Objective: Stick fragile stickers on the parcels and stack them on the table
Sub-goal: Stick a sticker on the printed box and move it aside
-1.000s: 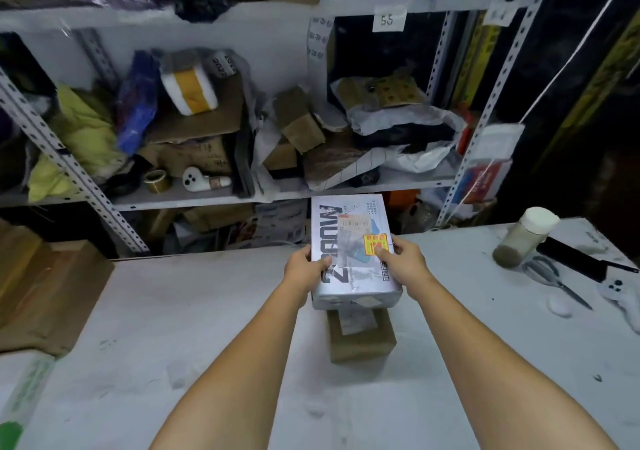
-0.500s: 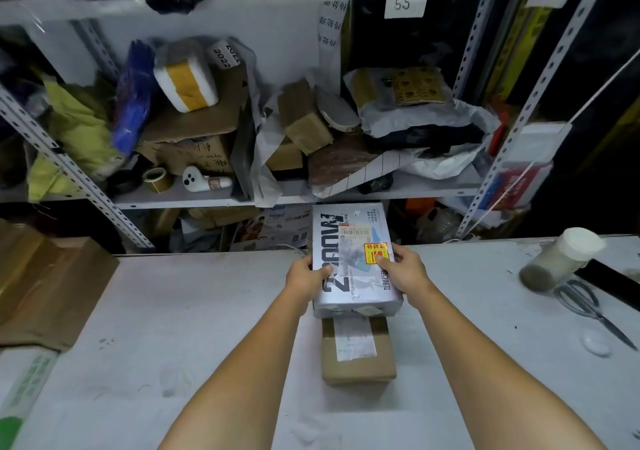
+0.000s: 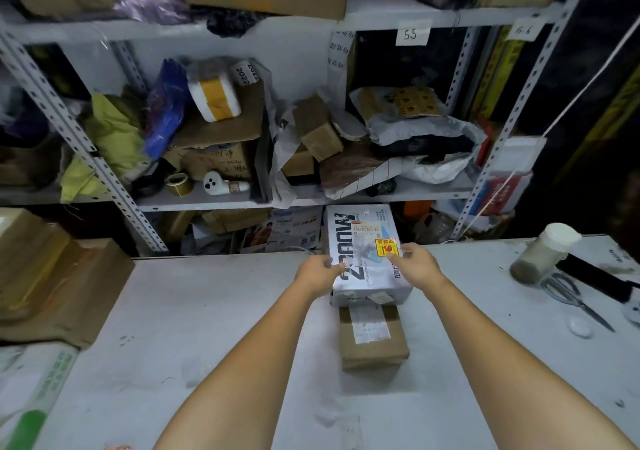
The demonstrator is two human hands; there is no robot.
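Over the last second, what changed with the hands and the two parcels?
Both hands let go: the left hand and right hand, which gripped the sides of the white printed parcel, now have loose fingers barely at its edges. The parcel lies on the brown cardboard box. Its yellow-red fragile sticker, the box and the white table stayed put.

Metal shelf rack (image 3: pixel 207 201) at rear, packed with cartons and bags. Middle shelf: tape roll (image 3: pixel 178 182) just beside white controller (image 3: pixel 221 186). Foam block (image 3: pixel 214 97) with yellow band on brown carton (image 3: pixel 221 130), blue bag (image 3: pixel 166 110) to left. Paper tag "55" (image 3: pixel 410 33) on upper shelf edge. Right side: tilted white-lidded jar (image 3: pixel 543 253), scissors (image 3: pixel 571 297) near it. Left side: flattened cardboard (image 3: pixel 62 286).
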